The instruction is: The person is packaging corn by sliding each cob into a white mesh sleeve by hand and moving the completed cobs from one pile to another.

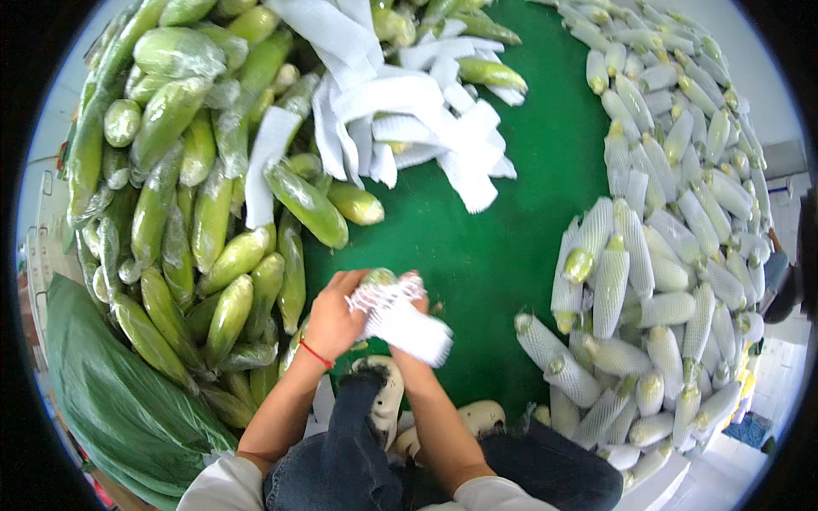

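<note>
My left hand (337,315), with a red cord at the wrist, grips the gathered mouth of a white foam net sleeve (412,332) from the left. My right hand (416,295) holds the sleeve's other side and is partly hidden behind it. Between the two hands shows the pale green end of a long green gourd (379,276), at the sleeve's stretched mouth. How far the gourd sits inside is hidden. The sleeve's free end hangs toward my knees, slightly blurred.
Film-wrapped green gourds (233,255) are heaped at left, beside a green plastic sheet (115,396). Loose foam sleeves (409,102) lie ahead on the green surface (441,236). Gourds in net sleeves (671,306) are piled at right. My shoes (383,402) are below my hands.
</note>
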Demonstrator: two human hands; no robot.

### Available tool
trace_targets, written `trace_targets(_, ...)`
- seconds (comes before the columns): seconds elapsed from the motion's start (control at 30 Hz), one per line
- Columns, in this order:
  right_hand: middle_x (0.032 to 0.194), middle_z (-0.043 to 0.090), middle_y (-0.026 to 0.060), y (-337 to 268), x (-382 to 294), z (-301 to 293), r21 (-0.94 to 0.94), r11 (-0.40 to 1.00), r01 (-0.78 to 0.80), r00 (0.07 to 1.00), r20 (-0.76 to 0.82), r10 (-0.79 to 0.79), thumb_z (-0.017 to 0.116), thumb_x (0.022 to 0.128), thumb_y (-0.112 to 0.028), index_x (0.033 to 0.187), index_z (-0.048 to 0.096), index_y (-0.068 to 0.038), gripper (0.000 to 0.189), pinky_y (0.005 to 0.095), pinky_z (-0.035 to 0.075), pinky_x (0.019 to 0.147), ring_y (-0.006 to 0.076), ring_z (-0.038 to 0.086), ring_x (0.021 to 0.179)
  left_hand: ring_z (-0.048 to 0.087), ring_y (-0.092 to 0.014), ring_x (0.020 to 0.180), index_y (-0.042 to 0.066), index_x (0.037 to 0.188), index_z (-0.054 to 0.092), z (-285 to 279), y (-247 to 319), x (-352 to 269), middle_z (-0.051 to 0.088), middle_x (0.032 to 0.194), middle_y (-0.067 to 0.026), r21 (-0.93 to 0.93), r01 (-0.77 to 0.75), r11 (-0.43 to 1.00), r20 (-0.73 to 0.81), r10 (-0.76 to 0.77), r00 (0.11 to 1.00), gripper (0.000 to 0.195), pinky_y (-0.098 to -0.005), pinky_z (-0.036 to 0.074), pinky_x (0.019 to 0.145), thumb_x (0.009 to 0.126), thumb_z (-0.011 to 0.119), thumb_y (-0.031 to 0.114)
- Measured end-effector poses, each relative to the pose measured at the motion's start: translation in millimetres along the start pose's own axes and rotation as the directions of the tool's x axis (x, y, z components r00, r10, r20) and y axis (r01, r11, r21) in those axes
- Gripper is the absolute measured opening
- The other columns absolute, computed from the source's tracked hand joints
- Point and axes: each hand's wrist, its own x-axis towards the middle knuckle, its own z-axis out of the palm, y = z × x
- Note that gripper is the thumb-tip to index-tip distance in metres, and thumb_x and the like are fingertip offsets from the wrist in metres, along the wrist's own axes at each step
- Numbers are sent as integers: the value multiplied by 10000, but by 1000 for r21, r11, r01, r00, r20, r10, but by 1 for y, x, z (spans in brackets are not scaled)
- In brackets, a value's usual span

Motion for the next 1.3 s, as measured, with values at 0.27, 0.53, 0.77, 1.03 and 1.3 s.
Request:
trace_targets(0.27, 730, 438, -41, -123, -106, 117, -743, 641, 193, 964, 20, -267, 593, 846, -116, 801, 464, -73, 144, 212, 351, 595, 37, 413, 685, 565, -336, 1028, -41, 1135, 552, 18, 28, -28, 582, 1055, -196, -310, -70, 948, 170, 128, 977, 436, -343, 434, 911, 714, 452, 10)
trace_targets(0.53, 674, 431, -48, -102, -83, 58, -645, 735, 209, 902, -163, -400, 516, 884, -110, 784, 496, -44, 121, 212, 315, 550, 36, 396, 644, 592, -206, 808, -62, 916, 598, 88, -37, -13, 608, 880, -128, -520, 0, 854, -43, -26, 999, 209, -298, 459, 733, 813, 417, -59)
trace_targets(0.77, 671, 502, 3, -85, -60, 1, -788, 616, 22, 872, -286, -398, 514, 910, -215, 803, 556, 3, 246, 275, 379, 573, 77, 432, 653, 640, -267, 774, -42, 966, 637, 128, -101, -1, 658, 873, -180, -452, 196, 870, 35, -202, 979, 239, -346, 486, 694, 854, 431, 3)
trace_targets(1.03, 667, 454, -50, -101, -79, 78, -623, 773, 118, 956, -141, -259, 503, 900, -63, 765, 500, -29, 139, 210, 331, 559, 27, 399, 648, 527, -99, 766, -28, 853, 573, 79, -46, -9, 559, 806, -37, -752, 28, 658, -71, -124, 990, 88, -238, 436, 698, 872, 518, 38)
trace_targets(1.3, 752, 547, -29, -91, -45, 19, -670, 727, 149, 960, -78, -269, 527, 913, -111, 904, 593, -8, 122, 210, 378, 613, 35, 459, 691, 479, -138, 740, -31, 751, 596, 96, -72, 14, 517, 754, -38, -617, 46, 786, 9, -52, 999, 108, -269, 381, 664, 814, 534, 31)
